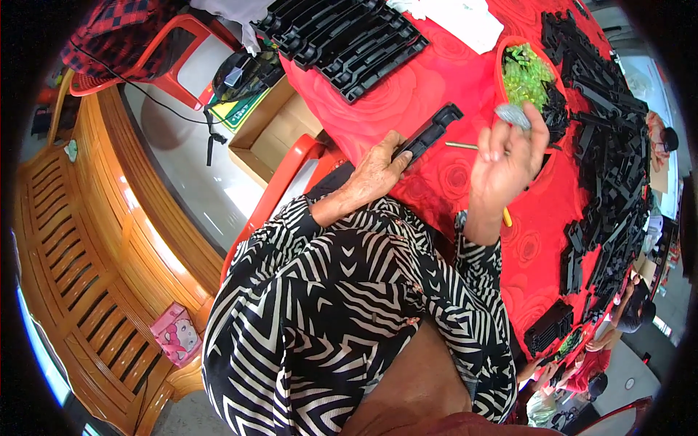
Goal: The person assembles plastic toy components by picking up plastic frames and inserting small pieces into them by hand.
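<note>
My left hand [378, 168] grips a long, narrow black plastic part [430, 131] that points away to the right over the red tablecloth. To its right, my right hand [509, 149] is raised with its fingers curled. At its fingertips is a small grey, silvery piece [513, 115]; whether it is pinched or wrapped on a finger I cannot make out. Just beyond stands an orange-red bowl [500, 69] with small clear green pieces [527, 76] and some black ones. A thin metal rod [461, 145] shows left of my right hand, and a yellow stick-like end [507, 216] below it.
Black plastic parts [349, 43] lie in a row at the far left of the red table [451, 80]. A large heap of black parts [607, 145] covers its right side. An open cardboard box [280, 127] and a wooden bench [109, 240] are left. Other people sit far right.
</note>
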`<move>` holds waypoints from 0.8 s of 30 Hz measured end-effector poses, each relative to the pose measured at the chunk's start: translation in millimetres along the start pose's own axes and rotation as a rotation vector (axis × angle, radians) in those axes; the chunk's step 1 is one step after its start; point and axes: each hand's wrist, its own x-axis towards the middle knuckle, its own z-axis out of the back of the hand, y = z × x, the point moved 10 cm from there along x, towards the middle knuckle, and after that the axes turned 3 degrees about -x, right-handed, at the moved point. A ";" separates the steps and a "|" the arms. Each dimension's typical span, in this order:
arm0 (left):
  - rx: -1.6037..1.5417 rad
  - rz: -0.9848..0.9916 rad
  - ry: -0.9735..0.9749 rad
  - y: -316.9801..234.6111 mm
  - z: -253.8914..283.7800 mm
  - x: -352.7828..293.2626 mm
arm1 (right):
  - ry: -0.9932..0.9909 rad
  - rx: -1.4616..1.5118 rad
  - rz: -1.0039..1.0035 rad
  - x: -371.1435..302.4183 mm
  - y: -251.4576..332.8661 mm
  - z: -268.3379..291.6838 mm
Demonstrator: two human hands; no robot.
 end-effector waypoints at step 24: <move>0.204 0.257 -0.015 57.2 24.2 -6.6 | -0.118 -0.188 -0.324 -26.8 -105.7 19.7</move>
